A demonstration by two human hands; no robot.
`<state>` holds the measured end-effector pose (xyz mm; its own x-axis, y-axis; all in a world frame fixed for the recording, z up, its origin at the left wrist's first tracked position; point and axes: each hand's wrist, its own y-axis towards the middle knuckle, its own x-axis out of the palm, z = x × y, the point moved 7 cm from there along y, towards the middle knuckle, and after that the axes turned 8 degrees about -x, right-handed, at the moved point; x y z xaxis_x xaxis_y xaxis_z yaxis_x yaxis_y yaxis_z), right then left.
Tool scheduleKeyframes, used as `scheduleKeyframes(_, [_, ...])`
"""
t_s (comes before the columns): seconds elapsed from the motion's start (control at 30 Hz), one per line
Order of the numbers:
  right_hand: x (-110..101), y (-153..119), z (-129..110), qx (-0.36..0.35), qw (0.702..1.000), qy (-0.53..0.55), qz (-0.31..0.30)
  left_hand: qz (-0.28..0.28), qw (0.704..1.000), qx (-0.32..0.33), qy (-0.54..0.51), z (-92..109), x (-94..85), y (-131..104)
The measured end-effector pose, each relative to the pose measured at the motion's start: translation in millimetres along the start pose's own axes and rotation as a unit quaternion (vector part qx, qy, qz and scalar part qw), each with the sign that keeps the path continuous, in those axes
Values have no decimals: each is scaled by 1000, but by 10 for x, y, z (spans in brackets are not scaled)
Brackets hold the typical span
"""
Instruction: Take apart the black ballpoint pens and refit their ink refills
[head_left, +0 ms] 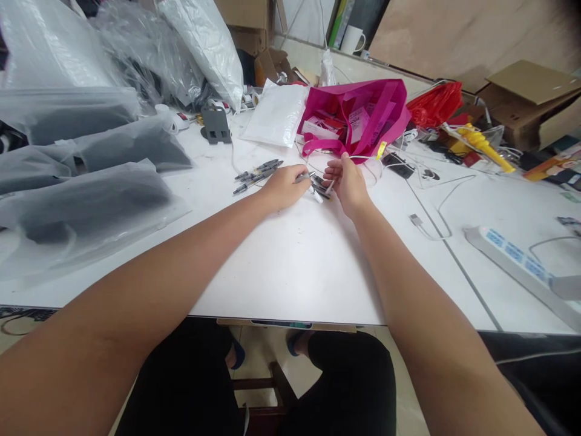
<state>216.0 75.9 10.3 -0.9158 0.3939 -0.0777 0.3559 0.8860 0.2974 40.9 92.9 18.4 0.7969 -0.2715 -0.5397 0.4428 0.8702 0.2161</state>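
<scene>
The left grip [288, 185] is closed around a grey pen [305, 176], whose tip points toward the right grip [345, 180]. The right grip has its fingers loosely curled over a small cluster of pens [320, 189] on the white table [290, 260]; whether it grasps one of them, I cannot tell. This cluster lies between the two grips. More dark pens [258, 174] lie in a loose pile just beside the left grip, on its left.

Beyond the left grip is a white plastic mailer [278, 114], with a grey phone stand [216, 126] farther left. Beyond the right grip stands an open magenta tote bag [385, 112] with small boxes inside, and a red plastic bag [436, 106] lies past it to the right.

Well to the left of the left grip, frosted plastic bags [82, 212] with dark contents cover the table's side. To the right of the right grip, a white cable ends in a USB plug [415, 220], and well apart from it, nearer the edge, lies a white power strip [512, 254]. A white mug [353, 40] stands far beyond the right grip, and an open cardboard box [531, 100] is at the far right.
</scene>
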Motion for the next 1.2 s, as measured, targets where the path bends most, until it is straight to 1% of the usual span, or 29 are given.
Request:
scheduleKeyframes(0.17, [-9, 31, -2, -38, 999, -8, -7, -53, 992, 67, 95, 81, 93, -57])
scheduleKeyframes(0.27, [-20, 3, -27, -47, 999, -26, -7, -66, 980, 104, 155, 114, 126, -81])
scheduleKeyframes(0.37, [-7, -24, -43, -56, 997, -60, -12, -74, 974, 116, 179, 104, 131, -79])
scheduleKeyframes(0.43, [4, -27, -49, -66, 994, -84, -16, -75, 979, 115, 152, 89, 115, -65])
scheduleKeyframes(0.5, [-5, -18, -64, -84, 991, -103, -12, -64, 988, 103, 99, 67, 74, -40])
scheduleKeyframes(0.6, [-71, -7, -124, -119, 984, -129, 16, -31, 998, 60, 6, 10, -11, 2])
scheduleKeyframes(0.7, [-115, -36, -237, -153, 973, -172, 27, -35, 997, 22, -57, -20, -35, 10])
scheduleKeyframes(0.77, [-76, -88, -355, -188, 960, -207, -5, -52, 996, 27, -63, 5, -23, -6])
scheduleKeyframes(0.83, [25, -162, -465, -221, 942, -243, -72, -64, 995, 50, -50, 46, -9, -27])
scheduleKeyframes(0.9, [132, -245, -535, -238, 920, -274, -145, -69, 994, 70, -38, 70, 3, -40])
scheduleKeyframes(0.97, [200, -311, -579, -245, 901, -300, -194, -66, 995, 76, -25, 70, 7, -39])
scheduleKeyframes(1.03, [227, -351, -614, -250, 888, -318, -219, -59, 996, 72, -15, 57, 6, -29])
scheduleKeyframes(1.1, [236, -373, -636, -249, 881, -326, -235, -53, 996, 68, -7, 49, 3, -18])
scheduleKeyframes(1.2, [227, -391, -674, -249, 875, -336, -243, -41, 997, 72, -4, 54, -15, -11])
